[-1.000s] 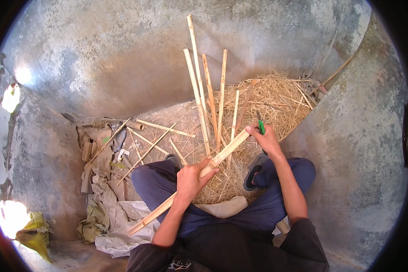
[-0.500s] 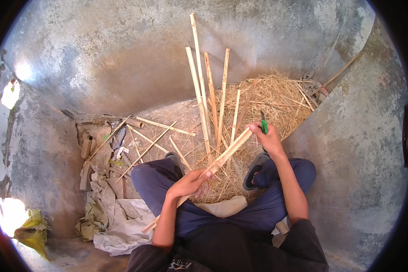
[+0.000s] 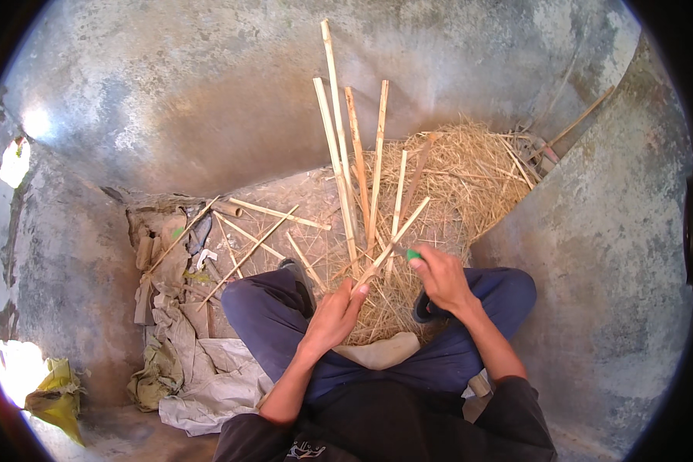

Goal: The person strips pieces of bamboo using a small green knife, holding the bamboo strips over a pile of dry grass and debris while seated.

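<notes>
The pale wooden strip (image 3: 406,229) is in front of me, its near part closed tight in my left hand (image 3: 336,314), thumb along the top; I cannot tell where its near end stops, since my hand and forearm cover it. Its long axis slants away from me and to the right, so the bare length points out beyond my left grip — and my right hand (image 3: 442,282) sits just to the right of that length, fingers folded round a green tool (image 3: 413,254). The tool's green end faces the strip with a narrow gap showing; I can't make out any blade. So the left is the hand on the strip, the right the one beside it. Beyond the strip, partly crossing behind it, upright slats (image 3: 333,146) lean toward the grey wall (image 3: 231,100). Past its far end, to the right, is a straw heap (image 3: 470,181); left of the strip lie thin sticks (image 3: 258,246) and, nearer me, a crumpled sack (image 3: 215,393).
</notes>
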The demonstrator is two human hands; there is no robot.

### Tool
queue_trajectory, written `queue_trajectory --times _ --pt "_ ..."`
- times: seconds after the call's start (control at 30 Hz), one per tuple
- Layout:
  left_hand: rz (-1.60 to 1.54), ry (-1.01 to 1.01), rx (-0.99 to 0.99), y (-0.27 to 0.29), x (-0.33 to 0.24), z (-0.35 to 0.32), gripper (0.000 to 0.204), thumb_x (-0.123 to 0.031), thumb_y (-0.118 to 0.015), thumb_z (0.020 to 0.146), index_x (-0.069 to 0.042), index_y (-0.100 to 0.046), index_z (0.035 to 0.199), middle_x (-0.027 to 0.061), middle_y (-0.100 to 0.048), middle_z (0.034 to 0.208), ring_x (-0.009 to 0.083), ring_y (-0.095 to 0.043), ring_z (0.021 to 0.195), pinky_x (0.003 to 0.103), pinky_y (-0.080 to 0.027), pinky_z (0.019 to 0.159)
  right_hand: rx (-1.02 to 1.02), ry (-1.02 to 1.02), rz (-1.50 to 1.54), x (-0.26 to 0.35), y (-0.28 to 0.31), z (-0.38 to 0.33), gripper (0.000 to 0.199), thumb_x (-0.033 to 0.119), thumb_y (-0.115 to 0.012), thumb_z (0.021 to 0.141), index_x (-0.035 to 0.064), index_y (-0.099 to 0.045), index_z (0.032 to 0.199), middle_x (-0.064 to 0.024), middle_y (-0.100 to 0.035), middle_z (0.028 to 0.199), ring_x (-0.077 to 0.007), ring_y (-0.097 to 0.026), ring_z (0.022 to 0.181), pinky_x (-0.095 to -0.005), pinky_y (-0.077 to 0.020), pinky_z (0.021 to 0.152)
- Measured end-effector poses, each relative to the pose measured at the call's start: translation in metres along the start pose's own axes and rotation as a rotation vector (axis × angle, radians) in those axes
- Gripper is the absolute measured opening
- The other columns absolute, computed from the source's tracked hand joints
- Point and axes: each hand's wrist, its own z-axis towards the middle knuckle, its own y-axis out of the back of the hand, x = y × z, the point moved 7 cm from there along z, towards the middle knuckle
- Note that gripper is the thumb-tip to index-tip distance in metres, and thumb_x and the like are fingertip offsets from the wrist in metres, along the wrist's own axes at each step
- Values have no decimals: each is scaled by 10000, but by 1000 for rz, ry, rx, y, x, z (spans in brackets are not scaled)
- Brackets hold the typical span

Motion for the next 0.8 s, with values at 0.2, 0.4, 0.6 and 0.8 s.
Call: queue_trajectory --times 0.2,0.4,0.6,0.8 --pt "39 42 -42 -1 -20 0 424 -353 -492 1186 22 -579 1007 250 -641 753 471 -677 747 530 -486 680 7 45 -53 13 -16 -9 274 305 -678 1078 38 -701 1136 -148 -723 933 -397 -719 759 -461 -543 637" --pt "60 -30 -80 -1 -27 1 394 -324 -495 1183 34 -614 1067 276 -621 759 502 -663 769 549 -476 685 -72 144 -79 26 -16 -7 306 349 -684 1076 50 -703 1140 -121 -720 904 -365 -727 714 -461 -565 600" --pt "-17 -45 -76 -4 -23 2 381 -308 -491 1184 38 -622 1092 269 -603 763 502 -651 760 515 -486 697 -39 108 -119 29 -14 -6 266 290 -740 1034 37 -731 1118 -120 -773 951 -361 -746 722 -434 -563 592" --pt "-34 -58 -70 -6 -21 3 411 -318 -467 1193 37 -609 1042 245 -580 761 453 -592 691 498 -483 691 -78 123 -183 30 -10 -4 286 345 -721 1047 64 -729 1097 -106 -733 871 -343 -726 657 -443 -557 552"
